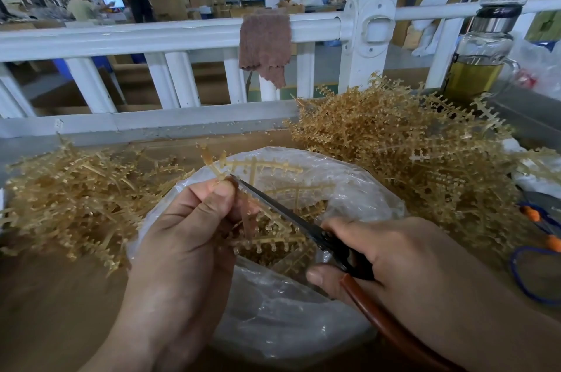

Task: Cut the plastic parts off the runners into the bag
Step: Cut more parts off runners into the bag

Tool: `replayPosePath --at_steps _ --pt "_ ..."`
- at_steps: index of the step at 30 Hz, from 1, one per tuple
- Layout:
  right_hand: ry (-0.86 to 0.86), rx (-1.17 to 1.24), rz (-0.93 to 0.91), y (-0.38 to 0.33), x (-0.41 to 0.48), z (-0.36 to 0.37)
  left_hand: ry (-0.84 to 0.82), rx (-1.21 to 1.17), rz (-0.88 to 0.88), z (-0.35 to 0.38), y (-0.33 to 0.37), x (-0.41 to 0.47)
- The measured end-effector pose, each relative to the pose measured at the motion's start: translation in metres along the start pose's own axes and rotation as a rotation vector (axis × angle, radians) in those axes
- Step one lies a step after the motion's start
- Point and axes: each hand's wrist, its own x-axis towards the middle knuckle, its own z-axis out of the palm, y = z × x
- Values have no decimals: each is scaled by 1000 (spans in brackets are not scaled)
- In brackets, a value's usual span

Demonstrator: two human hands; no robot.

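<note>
- Left hand pinches a runner at its stem, fingers closed tight on it, holding it up over the open bag.
- Right hand is wrapped around the scissors handles; blades look nearly closed, tip touching the runner right beside the left thumb.
- To do the cut well: keep the blade flush along the branch so parts shear clean at the gate, with the runner centred over the bag mouth so parts drop in, not on the table.
- Risk, my read: blade tip is very close to the left thumb, so angle it away before closing.
- Bag already holds cut parts, plus what looks like more runner under the hands; can't tell which is loose.
- Pile of runners to the right, just behind the bag; second pile to the left. Can't tell which is uncut.
- Spare scissors with orange handles at far right, near the right pile.
- Bottle with yellow liquid stands back right, clear of the work.
- Rag hangs on the white railing behind; not in the way.
- Brown hose runs under the right hand near the bag rim; could snag the wrist.
</note>
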Motion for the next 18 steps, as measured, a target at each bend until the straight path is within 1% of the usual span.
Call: replayPosePath --at_steps 11,15,18 --pt "-7 0 0 2 1 1 9 29 7 -2 -2 1" --pt "1 -5 -6 2 0 1 23 103 50 -4 -3 1" --pt "3 -35 -20 2 0 0 41 214 119 -5 -3 0"
